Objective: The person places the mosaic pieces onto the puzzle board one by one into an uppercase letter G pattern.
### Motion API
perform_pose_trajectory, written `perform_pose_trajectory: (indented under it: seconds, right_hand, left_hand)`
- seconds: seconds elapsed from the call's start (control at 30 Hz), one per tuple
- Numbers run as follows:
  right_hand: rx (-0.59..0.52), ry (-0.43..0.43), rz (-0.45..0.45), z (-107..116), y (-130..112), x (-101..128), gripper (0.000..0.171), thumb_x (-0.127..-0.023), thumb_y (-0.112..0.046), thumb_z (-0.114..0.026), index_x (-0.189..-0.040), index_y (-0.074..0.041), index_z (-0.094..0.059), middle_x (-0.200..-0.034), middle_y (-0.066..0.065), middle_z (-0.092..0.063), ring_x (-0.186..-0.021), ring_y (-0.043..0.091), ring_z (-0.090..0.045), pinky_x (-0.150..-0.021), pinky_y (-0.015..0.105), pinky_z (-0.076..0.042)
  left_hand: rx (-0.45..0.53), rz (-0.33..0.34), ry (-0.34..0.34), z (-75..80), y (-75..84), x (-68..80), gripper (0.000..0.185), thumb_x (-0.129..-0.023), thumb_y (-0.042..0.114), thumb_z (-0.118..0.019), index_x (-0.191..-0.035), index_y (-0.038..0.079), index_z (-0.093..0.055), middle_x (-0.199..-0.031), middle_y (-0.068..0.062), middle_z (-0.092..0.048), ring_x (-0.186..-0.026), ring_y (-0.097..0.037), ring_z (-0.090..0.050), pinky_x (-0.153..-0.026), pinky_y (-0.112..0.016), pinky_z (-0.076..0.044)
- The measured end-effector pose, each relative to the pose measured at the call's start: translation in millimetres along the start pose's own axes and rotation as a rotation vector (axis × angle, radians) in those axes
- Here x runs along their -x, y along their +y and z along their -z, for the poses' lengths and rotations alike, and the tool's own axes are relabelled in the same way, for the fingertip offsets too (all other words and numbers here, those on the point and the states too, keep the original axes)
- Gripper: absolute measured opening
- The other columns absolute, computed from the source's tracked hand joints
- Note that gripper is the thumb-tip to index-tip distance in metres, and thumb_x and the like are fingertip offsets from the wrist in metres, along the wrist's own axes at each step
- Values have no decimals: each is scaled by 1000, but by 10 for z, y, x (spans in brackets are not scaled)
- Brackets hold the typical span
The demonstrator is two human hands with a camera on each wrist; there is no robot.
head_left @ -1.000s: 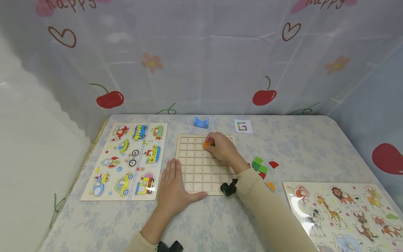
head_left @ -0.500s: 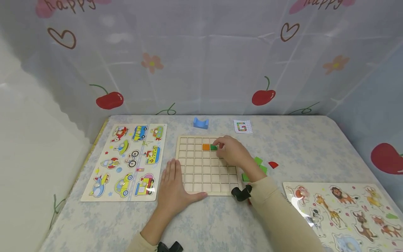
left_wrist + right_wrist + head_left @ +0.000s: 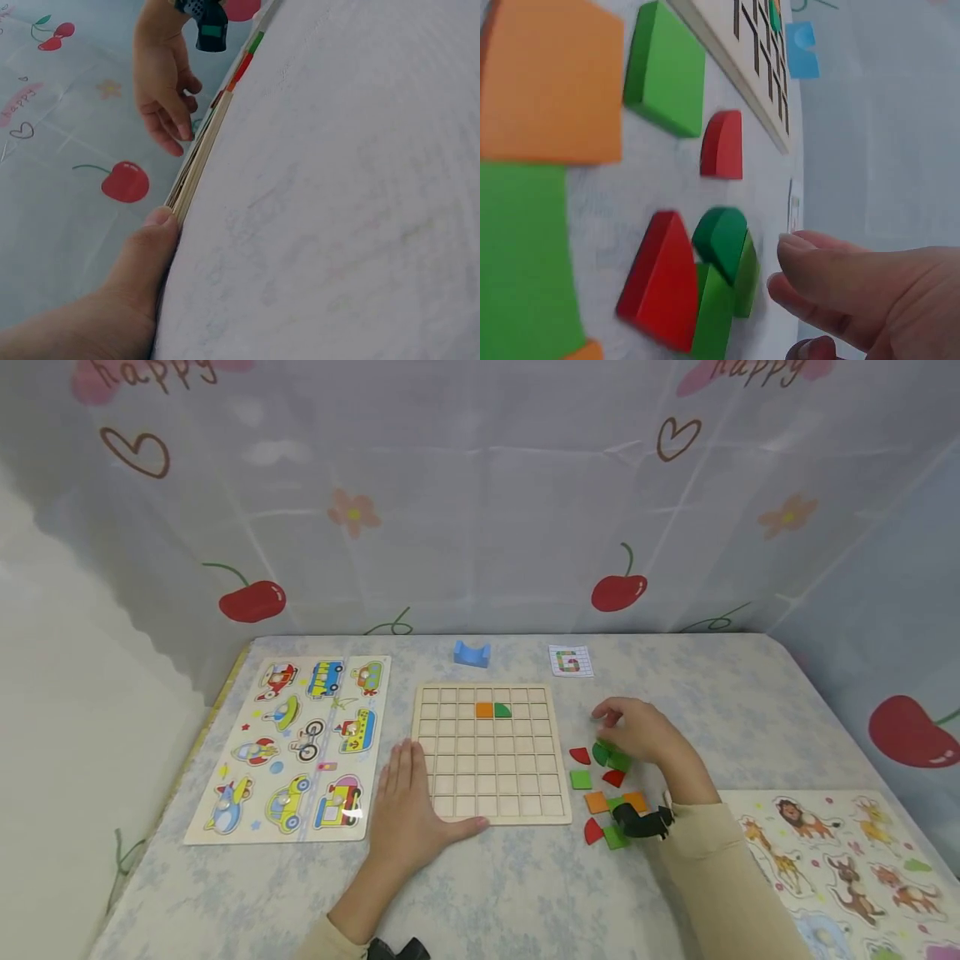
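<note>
A wooden grid board (image 3: 465, 810) lies on the table. In its second row sit an orange square (image 3: 484, 710) and a dark green quarter-circle (image 3: 502, 711), side by side. My left hand (image 3: 408, 806) rests with straight fingers along the board's left side and the thumb at its front edge. My right hand (image 3: 637, 731) hovers over the far end of the loose pieces, fingers loosely bent and nothing held. Close to its fingertips in the right wrist view are a dark green quarter-circle (image 3: 721, 236), a red quarter-circle (image 3: 664, 285) and light green pieces.
Orange squares (image 3: 596, 802), green squares (image 3: 581, 779) and red quarter-circles (image 3: 593, 831) lie right of the board. Beyond it are a blue arched block (image 3: 472, 654) and a pattern card (image 3: 571, 661). A vehicle puzzle (image 3: 300, 747) lies left, an animal puzzle (image 3: 817, 827) right.
My right hand has let go of the orange square and the dark green quarter-circle on the board, then moved right to the loose pieces. The left hand has stayed at the board.
</note>
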State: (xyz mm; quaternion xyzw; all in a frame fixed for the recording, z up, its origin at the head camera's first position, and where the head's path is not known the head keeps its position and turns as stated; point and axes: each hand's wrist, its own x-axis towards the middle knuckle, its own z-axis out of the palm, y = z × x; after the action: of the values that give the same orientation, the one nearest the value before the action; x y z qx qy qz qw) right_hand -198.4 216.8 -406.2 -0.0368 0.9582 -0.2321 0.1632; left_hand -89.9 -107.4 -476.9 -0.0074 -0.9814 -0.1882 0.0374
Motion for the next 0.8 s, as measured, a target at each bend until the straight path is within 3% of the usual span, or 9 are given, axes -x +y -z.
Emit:
perform_pose_trajectory:
  seconds: [0.33,0.57,0.8]
  right_hand:
    - [11,-55,-64,-8,73,83,28,-86,-24,-68,-108,-7,-62,-111,17,-60,-94,29,-53,-76,41,-52]
    - [-40,-43,5,-29,104,69,21,-86,-18,-69,-99,-8,-55,-99,12,-58,-85,24,-52,-68,31,-47]
    - [-91,10,104,-40,-41,-10,18,-87,-18,-67,-99,-11,-55,-100,11,-57,-83,23,-52,-65,28,-46]
  left_hand:
    - [12,-5,10,2,-11,5,146,-47,97,-48,-151,2,-10,-160,-14,-8,-149,-28,-5,-122,-44,-11]
    - [12,2,5,-5,-22,6,147,-47,98,-47,-152,2,-9,-160,-14,-7,-149,-27,-4,-122,-44,-10]
    - [18,6,-6,-3,-21,2,147,-47,97,-48,-152,2,-8,-160,-14,-6,-149,-27,-3,-122,-44,-9]
